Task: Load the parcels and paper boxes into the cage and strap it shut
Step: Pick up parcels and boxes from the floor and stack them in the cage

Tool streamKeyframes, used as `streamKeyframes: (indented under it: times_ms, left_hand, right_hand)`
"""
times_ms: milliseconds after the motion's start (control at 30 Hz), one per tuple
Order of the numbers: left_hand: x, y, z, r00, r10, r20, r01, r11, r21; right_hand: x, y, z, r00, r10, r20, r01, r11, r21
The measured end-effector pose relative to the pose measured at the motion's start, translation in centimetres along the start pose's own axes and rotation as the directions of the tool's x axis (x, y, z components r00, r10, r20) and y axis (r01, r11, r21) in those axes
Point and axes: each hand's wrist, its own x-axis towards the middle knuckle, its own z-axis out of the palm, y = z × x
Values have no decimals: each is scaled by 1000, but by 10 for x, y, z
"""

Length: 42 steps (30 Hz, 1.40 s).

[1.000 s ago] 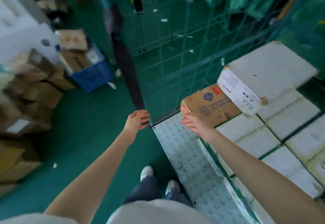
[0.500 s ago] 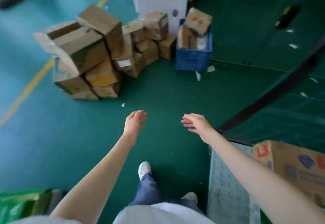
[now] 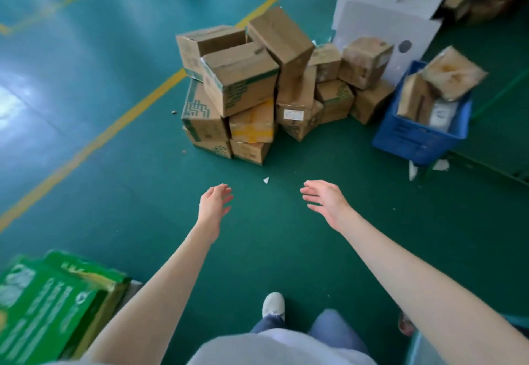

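1. You have turned away from the cage. A second ago its green mesh and the cartons inside it fill your view; now none of that is in sight, and you face the open floor (image 3: 286, 221).
2. Your left hand (image 3: 215, 202) is off the black strap it reaches a second ago. Its fingers are loosely spread and it holds nothing.
3. Your right hand (image 3: 326, 201) has left the brown carton in the cage. It is flat and open, fingers nearly straight, and also empty. Both hands hover over bare floor, apart from each other.
4. The next parcels lie ahead, well beyond your hands: a pile of cardboard boxes (image 3: 257, 86) stacked untidily on the floor beside a white panel (image 3: 380, 21). More parcels sit in the blue crate (image 3: 420, 132) to the right of the pile.
5. This looks like the walk back for another load. With this many boxes still on the floor, loading appears far from finished, and the strapping has to wait.
6. The top box of the pile sits tilted. It is probably safer to lift from the top than to pull a lower box out.
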Motion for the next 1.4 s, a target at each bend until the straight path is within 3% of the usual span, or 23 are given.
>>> streamKeyframes:
  times_ms: [200, 633, 900, 1133, 1400]
  left_hand:
    - [66, 42, 6, 998, -9, -56, 8, 1000, -30]
    - [230, 164, 109, 980, -54, -192, 30, 992, -124]
    - [340, 224, 122, 963, -47, -267, 17, 993, -113]
    - [472, 286, 110, 970, -10, -241, 31, 996, 82]
    - [628, 347, 115, 993, -6, -121, 52, 920, 388]
  right_hand:
    - [65, -52, 22, 1000, 17, 17, -17, 1000, 12]
    - [272, -226, 20, 998, 35, 48, -33, 999, -39]
    - [382, -301, 50, 998, 55, 10, -54, 995, -88]
    - [489, -350, 102, 993, 94, -76, -101, 991, -85]
    - [613, -380, 145, 940, 270, -207, -286, 957, -53]
